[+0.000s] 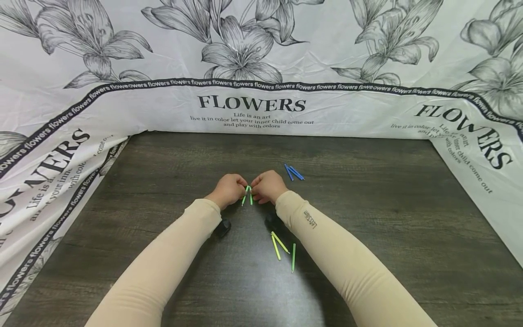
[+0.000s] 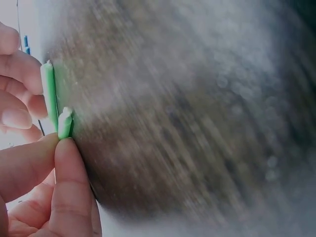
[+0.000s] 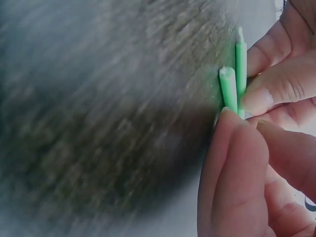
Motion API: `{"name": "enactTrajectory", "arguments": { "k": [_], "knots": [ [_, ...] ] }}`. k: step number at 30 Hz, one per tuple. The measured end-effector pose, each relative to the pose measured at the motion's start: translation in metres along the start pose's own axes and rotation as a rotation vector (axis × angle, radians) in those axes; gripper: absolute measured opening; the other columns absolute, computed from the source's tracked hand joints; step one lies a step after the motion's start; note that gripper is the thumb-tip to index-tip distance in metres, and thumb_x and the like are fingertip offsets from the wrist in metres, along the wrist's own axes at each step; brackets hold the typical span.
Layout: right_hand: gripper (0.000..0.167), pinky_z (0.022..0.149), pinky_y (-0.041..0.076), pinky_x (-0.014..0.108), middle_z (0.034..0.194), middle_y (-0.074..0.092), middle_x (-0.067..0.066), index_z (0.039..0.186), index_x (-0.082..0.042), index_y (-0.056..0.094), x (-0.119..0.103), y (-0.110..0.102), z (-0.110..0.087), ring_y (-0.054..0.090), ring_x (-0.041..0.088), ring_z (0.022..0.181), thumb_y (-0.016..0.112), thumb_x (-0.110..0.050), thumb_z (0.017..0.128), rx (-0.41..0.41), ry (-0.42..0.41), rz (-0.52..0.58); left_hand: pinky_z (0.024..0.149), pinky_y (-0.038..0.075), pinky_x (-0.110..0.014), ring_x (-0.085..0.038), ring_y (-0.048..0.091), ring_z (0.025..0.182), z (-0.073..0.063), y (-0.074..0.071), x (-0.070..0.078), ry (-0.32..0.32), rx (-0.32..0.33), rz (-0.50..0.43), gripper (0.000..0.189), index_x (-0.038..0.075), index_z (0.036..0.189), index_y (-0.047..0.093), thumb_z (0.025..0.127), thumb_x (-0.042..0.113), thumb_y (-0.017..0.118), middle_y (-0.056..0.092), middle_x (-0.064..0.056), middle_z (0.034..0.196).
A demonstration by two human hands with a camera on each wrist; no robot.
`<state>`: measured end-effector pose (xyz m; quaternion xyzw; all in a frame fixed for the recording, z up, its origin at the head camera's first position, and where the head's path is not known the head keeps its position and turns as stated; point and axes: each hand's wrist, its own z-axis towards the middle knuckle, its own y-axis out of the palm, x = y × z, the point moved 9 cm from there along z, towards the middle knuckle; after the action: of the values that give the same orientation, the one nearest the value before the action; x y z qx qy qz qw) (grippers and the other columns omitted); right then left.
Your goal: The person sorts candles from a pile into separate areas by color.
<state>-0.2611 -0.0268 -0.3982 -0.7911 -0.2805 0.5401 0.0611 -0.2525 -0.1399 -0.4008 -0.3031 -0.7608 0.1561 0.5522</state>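
Observation:
Two slim green candles lean together in a narrow upside-down V on the dark table, their upper ends close in the head view. My left hand [image 1: 230, 190] pinches the left green candle [image 1: 244, 200] between thumb and fingertip. From the other side, my right hand [image 1: 269, 186] pinches the right green candle [image 1: 251, 200]. In the left wrist view, the left candle [image 2: 65, 122] shows a pale wick end, and most of its length is hidden by the fingers. The right wrist view shows the right candle's [image 3: 228, 86] blunt end toward the camera.
Beyond my right hand lie blue candles [image 1: 296, 172] on the wood-grain table [image 1: 367, 190]. Nearer, by the right forearm, two yellow candles [image 1: 276, 246] form a V, beside another green candle [image 1: 293, 258]. A flower-printed cloth [image 1: 253, 113] borders the table at the back and sides.

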Motion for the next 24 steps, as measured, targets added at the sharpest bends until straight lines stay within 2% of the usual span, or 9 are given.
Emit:
{"name": "enactTrajectory", "arguments": {
  "k": [8,16,24],
  "knots": [
    [0.021,0.062,0.057,0.032,0.101,0.069,0.016,0.107,0.002,0.07,-0.004,-0.007,-0.009,0.07,0.026,0.082,0.067,0.0,0.087,-0.003,-0.035,-0.029,0.068,0.047,-0.029,-0.02,0.056,0.081,0.0,0.0,0.001,-0.002,0.003,0.021,0.025,-0.005,0.116,0.061,0.091,-0.003,0.056,0.06,-0.013,0.095],
    [0.026,0.066,0.057,0.033,0.11,0.068,0.015,0.113,0.002,0.068,-0.002,-0.017,-0.022,0.069,0.023,0.085,0.068,-0.005,0.088,-0.028,-0.088,-0.1,0.065,0.042,-0.028,-0.019,0.049,0.076,-0.002,0.001,0.0,0.002,-0.008,0.014,0.027,-0.005,0.117,0.059,0.091,-0.004,0.054,0.057,-0.011,0.091],
    [0.026,0.065,0.057,0.031,0.1,0.07,0.013,0.112,0.001,0.068,0.001,-0.029,-0.04,0.069,0.02,0.082,0.069,-0.007,0.087,-0.035,-0.125,-0.179,0.064,0.042,-0.028,-0.019,0.049,0.075,0.0,0.001,0.0,0.008,0.0,0.009,0.027,-0.004,0.118,0.059,0.091,-0.003,0.055,0.057,-0.01,0.09]
  ]
}}
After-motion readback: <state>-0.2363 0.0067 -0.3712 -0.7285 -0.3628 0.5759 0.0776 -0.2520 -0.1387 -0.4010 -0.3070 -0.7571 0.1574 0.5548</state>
